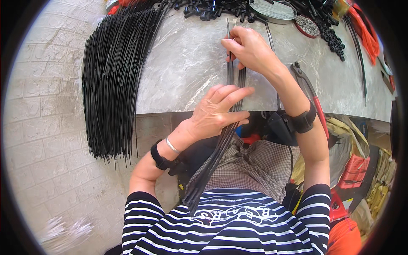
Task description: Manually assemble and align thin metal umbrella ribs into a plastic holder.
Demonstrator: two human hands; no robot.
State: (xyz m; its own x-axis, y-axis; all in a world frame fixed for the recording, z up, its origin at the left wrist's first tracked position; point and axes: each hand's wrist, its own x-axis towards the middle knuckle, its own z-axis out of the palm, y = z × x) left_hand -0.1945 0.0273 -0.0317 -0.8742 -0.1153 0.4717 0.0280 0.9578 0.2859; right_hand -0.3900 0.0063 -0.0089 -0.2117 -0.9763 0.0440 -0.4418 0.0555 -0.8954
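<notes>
Left fingers (233,97), right fingers (233,46) around black rods (213,162) between rod pile (114,80) and pliers (318,108)

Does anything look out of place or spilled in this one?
Mildly odd: the thick bundle of black rods at left juts past the table's near edge, its ends uneven. Small black parts lie loose beside the round dish, though perhaps deliberately. No damage stands out.
</notes>
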